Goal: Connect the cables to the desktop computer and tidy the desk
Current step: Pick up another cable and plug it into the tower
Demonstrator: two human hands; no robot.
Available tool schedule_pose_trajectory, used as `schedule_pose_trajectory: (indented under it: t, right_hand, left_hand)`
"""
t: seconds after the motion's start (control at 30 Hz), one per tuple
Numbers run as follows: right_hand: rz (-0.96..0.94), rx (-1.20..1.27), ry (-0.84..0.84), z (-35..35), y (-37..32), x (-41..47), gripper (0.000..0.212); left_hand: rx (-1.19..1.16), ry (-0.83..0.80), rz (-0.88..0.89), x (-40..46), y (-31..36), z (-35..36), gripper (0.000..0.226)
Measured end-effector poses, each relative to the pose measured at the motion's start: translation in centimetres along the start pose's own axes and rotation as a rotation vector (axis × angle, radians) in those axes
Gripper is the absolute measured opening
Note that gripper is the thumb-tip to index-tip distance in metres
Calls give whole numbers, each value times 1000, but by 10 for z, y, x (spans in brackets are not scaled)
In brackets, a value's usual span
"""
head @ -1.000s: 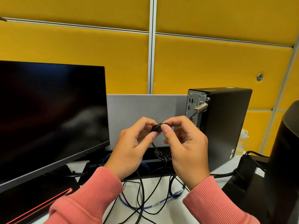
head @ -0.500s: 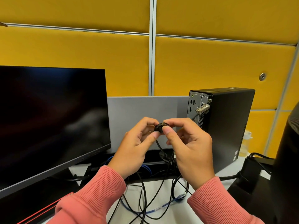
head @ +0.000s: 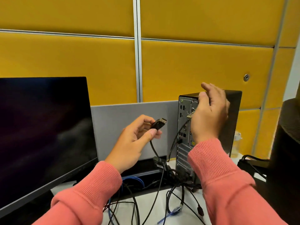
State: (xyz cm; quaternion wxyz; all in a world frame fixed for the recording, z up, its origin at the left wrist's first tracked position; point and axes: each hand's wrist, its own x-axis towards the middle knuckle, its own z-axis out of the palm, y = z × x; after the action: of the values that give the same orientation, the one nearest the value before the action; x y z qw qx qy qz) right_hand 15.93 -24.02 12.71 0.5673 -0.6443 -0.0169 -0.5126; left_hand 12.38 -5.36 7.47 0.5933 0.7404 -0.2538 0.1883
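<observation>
Yellow padded wall panels [head: 203, 65] rise ahead of me, split by a grey metal strip [head: 137, 49], with a low grey divider [head: 129, 127] below

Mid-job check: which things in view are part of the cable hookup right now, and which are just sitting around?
In play:
- black cable plug, pinched in the left hand
- desktop computer, rear ports facing us, right hand at its top
- loose cables on the desk

Just there:
- monitor
- blue cable
- grey divider panel
</observation>
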Motion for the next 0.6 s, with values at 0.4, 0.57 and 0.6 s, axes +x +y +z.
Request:
schedule_pose_trajectory:
  t: [0.4,0.57,0.6]
  right_hand:
    - [-96,-71,-71,16,39,1,41]
    - [-145,-79,-30,20,47,2,37]
    - [-153,-80,-25,20,47,2,37]
  left_hand:
    - [387,119,-58,69,-22,30,8]
    - [445,106,-29,78,-26,44,11]
    - [453,109,-22,80,-27,47,11]
